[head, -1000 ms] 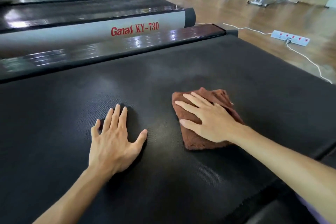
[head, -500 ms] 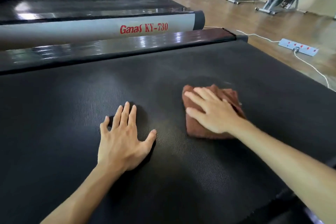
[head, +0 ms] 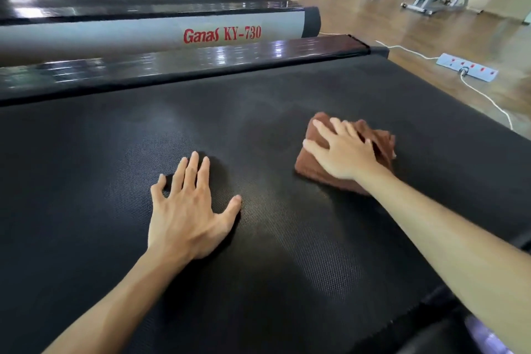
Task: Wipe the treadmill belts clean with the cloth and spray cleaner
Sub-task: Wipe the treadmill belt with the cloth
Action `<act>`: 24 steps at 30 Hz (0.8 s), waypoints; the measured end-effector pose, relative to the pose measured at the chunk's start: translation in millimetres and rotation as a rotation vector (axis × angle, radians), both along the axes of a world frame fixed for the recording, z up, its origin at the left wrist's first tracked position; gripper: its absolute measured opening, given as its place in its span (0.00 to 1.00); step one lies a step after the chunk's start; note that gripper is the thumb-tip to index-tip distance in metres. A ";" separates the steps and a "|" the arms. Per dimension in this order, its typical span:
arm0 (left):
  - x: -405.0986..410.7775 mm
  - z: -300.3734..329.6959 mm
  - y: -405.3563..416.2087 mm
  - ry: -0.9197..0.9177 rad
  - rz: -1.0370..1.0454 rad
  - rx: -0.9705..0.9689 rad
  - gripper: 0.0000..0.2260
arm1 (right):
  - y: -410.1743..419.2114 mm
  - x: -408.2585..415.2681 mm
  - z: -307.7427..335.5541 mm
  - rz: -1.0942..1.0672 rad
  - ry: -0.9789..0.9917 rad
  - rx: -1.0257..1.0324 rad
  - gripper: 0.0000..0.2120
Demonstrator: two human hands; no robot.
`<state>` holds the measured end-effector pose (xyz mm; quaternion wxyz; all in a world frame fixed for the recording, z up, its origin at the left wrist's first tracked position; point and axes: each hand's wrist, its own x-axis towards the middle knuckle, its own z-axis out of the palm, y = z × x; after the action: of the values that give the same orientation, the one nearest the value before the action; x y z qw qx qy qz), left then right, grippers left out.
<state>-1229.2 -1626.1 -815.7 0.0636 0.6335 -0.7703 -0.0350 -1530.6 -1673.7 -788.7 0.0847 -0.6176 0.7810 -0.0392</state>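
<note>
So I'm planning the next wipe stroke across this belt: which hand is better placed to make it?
The right hand: it already lies flat on the brown cloth. The left hand rests bare on the belt, likely bracing.

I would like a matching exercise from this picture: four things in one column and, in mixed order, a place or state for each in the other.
Things:
1. cloth
2. left hand
3. power strip
4. red lettering

Places or states:
A. flat on the bare belt
B. on the wooden floor
C. under the right hand
D. on the grey side of the next treadmill

Pairs: 1-C, 2-A, 3-B, 4-D
</note>
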 end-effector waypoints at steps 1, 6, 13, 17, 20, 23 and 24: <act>0.2 -0.9 0.2 0.003 0.000 -0.002 0.47 | -21.2 -4.7 0.3 -0.057 0.016 0.011 0.35; 4.2 -3.0 -1.2 0.038 -0.015 -0.011 0.44 | -35.4 46.6 2.1 0.212 0.059 -0.037 0.33; 4.3 -7.3 -4.0 0.013 -0.010 -0.010 0.44 | 22.9 0.9 0.2 0.161 -0.012 0.022 0.34; 3.0 -7.2 -2.9 0.006 -0.010 -0.016 0.44 | -44.4 -2.5 2.6 0.010 0.065 0.039 0.35; 4.7 -6.4 -3.2 0.020 -0.009 -0.018 0.43 | -26.5 45.9 0.9 0.277 0.073 0.001 0.33; 3.6 -5.0 -2.7 0.040 -0.017 -0.015 0.43 | 35.6 60.0 -4.3 0.523 0.028 -0.051 0.33; 3.6 -5.4 -3.0 0.043 -0.015 -0.015 0.43 | 48.7 53.5 -4.3 0.519 -0.002 -0.029 0.32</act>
<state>-1225.6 -1629.1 -821.1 0.0845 0.6262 -0.7738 -0.0432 -1477.1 -1625.0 -793.1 0.0838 -0.7983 0.5958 -0.0278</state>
